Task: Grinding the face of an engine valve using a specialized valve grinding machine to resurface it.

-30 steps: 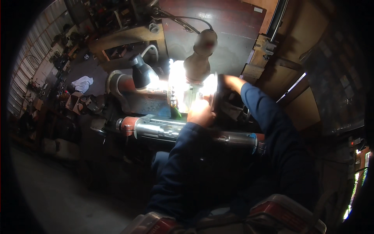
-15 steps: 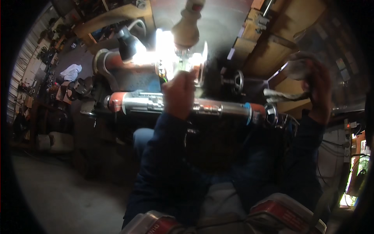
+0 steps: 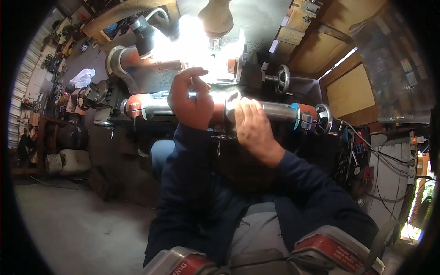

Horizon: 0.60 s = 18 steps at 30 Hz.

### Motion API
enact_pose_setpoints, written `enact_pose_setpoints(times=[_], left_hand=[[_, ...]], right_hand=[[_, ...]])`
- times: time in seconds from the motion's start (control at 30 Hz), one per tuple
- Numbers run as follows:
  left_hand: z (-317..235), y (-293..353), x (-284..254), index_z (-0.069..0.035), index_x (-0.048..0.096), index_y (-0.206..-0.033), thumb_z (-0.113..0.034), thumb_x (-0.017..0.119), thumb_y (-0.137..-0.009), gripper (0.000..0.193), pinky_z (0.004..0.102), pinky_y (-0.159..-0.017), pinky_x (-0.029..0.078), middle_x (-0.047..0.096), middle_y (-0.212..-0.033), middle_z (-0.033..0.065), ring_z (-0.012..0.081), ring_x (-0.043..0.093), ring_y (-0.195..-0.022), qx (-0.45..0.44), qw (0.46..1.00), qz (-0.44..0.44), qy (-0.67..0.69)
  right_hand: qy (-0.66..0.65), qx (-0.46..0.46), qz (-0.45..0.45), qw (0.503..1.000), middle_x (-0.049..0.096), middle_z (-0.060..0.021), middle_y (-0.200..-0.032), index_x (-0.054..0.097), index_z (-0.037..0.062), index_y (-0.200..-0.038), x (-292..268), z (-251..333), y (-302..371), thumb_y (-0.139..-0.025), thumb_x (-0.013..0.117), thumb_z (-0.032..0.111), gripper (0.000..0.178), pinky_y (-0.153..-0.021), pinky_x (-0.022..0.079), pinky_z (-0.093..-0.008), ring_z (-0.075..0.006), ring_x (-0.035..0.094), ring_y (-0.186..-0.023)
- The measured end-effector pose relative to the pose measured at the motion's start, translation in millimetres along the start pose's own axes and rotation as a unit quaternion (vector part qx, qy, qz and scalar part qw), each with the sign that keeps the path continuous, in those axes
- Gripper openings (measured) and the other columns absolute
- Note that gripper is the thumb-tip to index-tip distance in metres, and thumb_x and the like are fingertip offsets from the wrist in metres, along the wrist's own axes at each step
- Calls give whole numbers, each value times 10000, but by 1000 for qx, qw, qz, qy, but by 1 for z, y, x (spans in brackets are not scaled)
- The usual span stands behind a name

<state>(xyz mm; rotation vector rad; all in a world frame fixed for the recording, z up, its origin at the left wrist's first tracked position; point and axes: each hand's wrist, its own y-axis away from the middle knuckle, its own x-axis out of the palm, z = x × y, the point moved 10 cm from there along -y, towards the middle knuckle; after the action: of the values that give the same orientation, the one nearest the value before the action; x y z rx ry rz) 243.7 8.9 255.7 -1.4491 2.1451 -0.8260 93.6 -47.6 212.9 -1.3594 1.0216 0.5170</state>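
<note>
A workshop machine with a long shiny metal cylinder (image 3: 277, 111) lies across in front of me, its orange end collars at left and right. My left hand (image 3: 191, 100) is raised over the cylinder's middle, its fingers curled toward the thumb; whatever sits between them is too small or hidden. Beside it, my right hand (image 3: 255, 126) reaches in from the right, palm down and fingers together. Under its fingertips, against the cylinder, is a pale rounded thing (image 3: 231, 106), partly hidden and washed out by glare. A wheel-like disc (image 3: 240, 57) stands behind the hands.
A black lamp (image 3: 144, 37) shines brightly onto the machine. Handwheels sit at the right end (image 3: 324, 119), at back right (image 3: 282, 79) and at left (image 3: 95, 94). A pale tapered post (image 3: 215, 19) rises behind. Cables (image 3: 382, 158) hang at right; a canister (image 3: 75, 162) stands at left.
My right hand has come down from the far right to the cylinder's middle, carrying something pale. My left hand has shifted slightly left and its fingers have loosened a little.
</note>
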Motion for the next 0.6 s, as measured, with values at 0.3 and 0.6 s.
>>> enact_pose_setpoints(times=[0.3,0.6], left_hand=[[3,-1,21,-29,667,-921,101,527,-829,212,292,-609,547,719,-829,93,181,705,-646,4,998,68,16],[3,44,101,-43,703,-948,-133,688,-891,108,416,-812,525,728,-936,164,363,690,-890,-27,893,426,-143]], right_hand=[[-101,-23,208,973,689,-93,-893,701,77,-820,48,-37,-15,-782,677,203,134,-819,471,-391,-244,645,-906],[-301,38,-19,953,669,-181,-1157,660,-53,-1054,-51,-60,39,-872,643,93,234,-1068,452,-442,-332,590,-1222]])
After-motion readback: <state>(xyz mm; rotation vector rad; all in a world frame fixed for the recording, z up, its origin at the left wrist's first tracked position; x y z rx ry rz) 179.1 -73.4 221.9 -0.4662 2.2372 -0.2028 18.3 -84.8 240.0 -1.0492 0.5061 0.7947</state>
